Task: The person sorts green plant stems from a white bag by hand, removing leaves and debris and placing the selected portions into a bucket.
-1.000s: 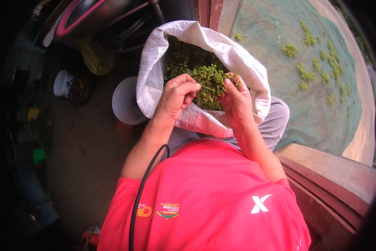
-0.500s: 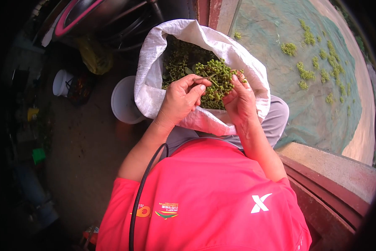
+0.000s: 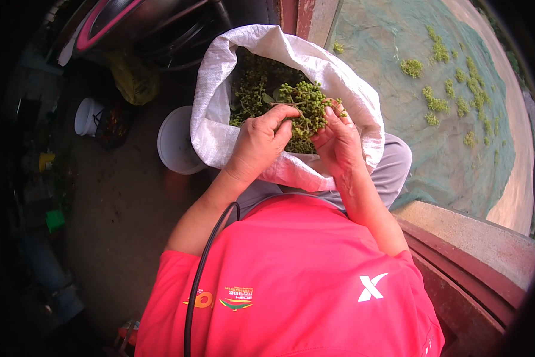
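A white woven sack (image 3: 217, 89) stands between my knees, its rim rolled outward. Dark green berry clusters (image 3: 252, 86) fill its inside. Over the opening I hold a bunch of small green berries (image 3: 306, 101). My left hand (image 3: 261, 140) is closed at the bunch's left side, with the index finger and thumb at its stems. Supporting the right side is my right hand (image 3: 340, 140), its thumb and fingers closed on the berries. The left fingertips are partly hidden among the stems.
Right of a sill, a green net sheet (image 3: 422, 160) carries scattered green clusters (image 3: 437, 104). On the left floor are a white bucket (image 3: 178, 143), a smaller white tub (image 3: 88, 118) and a yellow bag (image 3: 135, 83). A black cable (image 3: 199, 273) hangs over my red shirt.
My left hand has turned, and its fingers have moved in closer to the bunch's stems. The right hand keeps its hold, shifted slightly left.
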A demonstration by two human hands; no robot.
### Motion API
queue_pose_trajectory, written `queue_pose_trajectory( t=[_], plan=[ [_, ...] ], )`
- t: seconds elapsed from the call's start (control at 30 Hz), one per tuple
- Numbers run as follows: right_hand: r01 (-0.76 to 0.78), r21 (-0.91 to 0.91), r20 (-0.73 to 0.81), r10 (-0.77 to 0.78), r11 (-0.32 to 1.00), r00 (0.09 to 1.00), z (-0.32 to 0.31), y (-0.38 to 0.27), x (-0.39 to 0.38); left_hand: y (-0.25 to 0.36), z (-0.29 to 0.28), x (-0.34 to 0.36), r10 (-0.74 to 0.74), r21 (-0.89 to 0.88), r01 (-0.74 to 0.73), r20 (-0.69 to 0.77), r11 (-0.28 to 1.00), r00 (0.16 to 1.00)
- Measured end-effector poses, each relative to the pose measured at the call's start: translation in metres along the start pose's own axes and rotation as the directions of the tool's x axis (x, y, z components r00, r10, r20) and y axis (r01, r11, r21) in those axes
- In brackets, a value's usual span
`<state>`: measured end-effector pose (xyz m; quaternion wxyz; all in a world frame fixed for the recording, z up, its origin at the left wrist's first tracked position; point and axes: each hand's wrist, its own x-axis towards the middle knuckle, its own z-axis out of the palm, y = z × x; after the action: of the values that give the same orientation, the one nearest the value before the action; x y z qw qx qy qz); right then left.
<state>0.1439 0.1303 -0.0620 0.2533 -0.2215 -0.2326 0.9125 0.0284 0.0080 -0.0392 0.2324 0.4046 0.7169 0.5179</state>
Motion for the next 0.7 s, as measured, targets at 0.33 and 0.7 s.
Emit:
queue_pose_trajectory(
  t=[0.33,0.7],
  plan=[
    [-0.007,0.010,-0.051,0.008,1.000,0.999,-0.006,0.000,0.005,0.001,-0.002,-0.001,0.090,0.265,-0.098,0.043,0.959,0.995],
    [-0.054,0.022,-0.053,0.055,0.998,0.997,-0.008,-0.001,0.004,0.003,-0.027,-0.002,-0.216,-0.618,0.457,0.425,0.640,0.879]
  ],
)
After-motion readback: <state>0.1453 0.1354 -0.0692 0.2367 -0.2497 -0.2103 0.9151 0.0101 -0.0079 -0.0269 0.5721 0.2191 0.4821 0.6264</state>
